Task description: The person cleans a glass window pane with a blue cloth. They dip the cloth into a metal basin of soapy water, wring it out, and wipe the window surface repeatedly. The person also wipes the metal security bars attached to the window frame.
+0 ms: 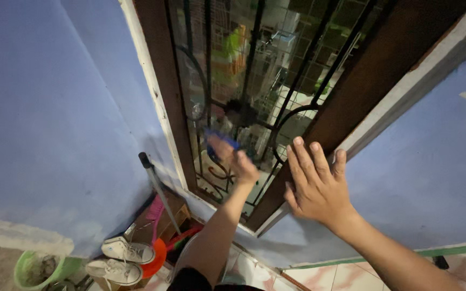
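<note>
The blue cloth (219,141) is pressing against the window glass (254,81) near the pane's lower part, at about 11 o'clock from the right hand. The left hand (235,161) is gripping it, fingers closed around it and blurred, so wiping looks to be the step in hand. The right hand (315,183) is lying open and flat, bracing on the brown frame (362,91). Next, judging by this, the cloth needs steady pressure between the black bars (297,70).
</note>
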